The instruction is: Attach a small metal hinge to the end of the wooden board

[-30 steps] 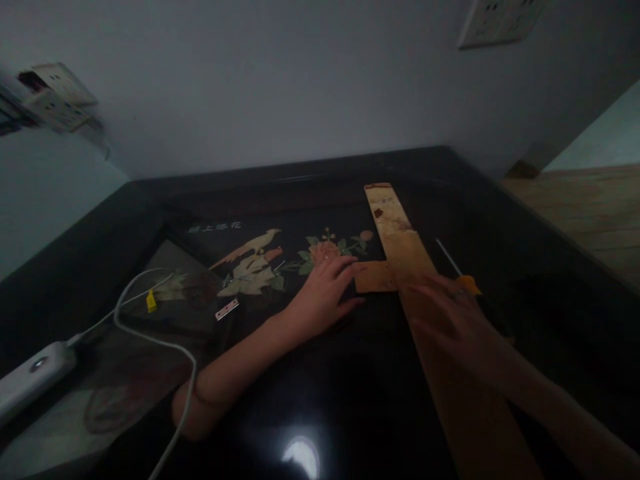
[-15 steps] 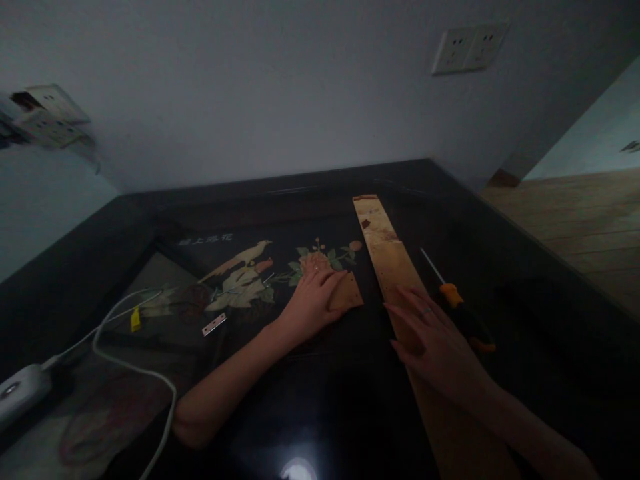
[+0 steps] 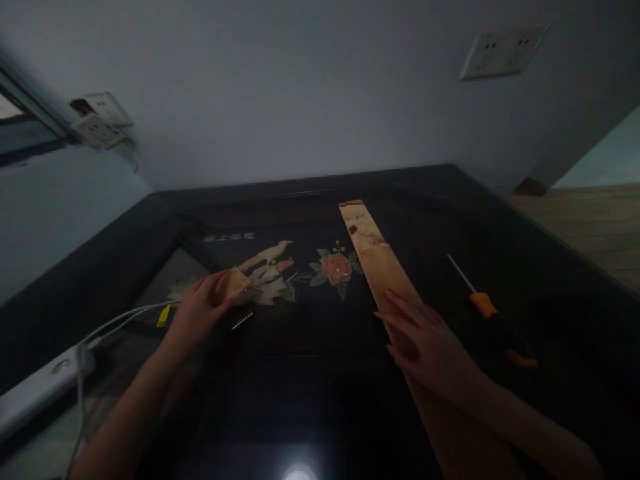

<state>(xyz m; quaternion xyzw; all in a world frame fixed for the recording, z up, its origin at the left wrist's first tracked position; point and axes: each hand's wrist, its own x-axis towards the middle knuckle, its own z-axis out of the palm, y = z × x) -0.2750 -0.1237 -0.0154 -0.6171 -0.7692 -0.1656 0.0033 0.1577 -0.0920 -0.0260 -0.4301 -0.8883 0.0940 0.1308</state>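
My left hand [image 3: 203, 310] pinches a small flat piece of wood [image 3: 236, 283] at the left of the black table. Just below that piece lies a small metal plate [image 3: 243, 320], and a few screws [image 3: 291, 277] are scattered to its right. My right hand [image 3: 430, 343] lies across a long wooden board [image 3: 385, 267], its fingers reaching over the left edge. The board's far end has a torn, patchy surface with a dark spot. Part of the board is hidden under my right hand and forearm.
A screwdriver [image 3: 485, 307] with an orange and black handle lies right of the board. At the left are a white power strip [image 3: 47, 380], its cable and a yellow tag [image 3: 163, 316]. Wall sockets [image 3: 503, 52] are above; the table's raised back edge [image 3: 300, 187] meets the wall.
My left hand has carried the small wood piece left, from over the printed flower to near the screws. The long board has shifted left with my right hand on it. The view has turned slightly.
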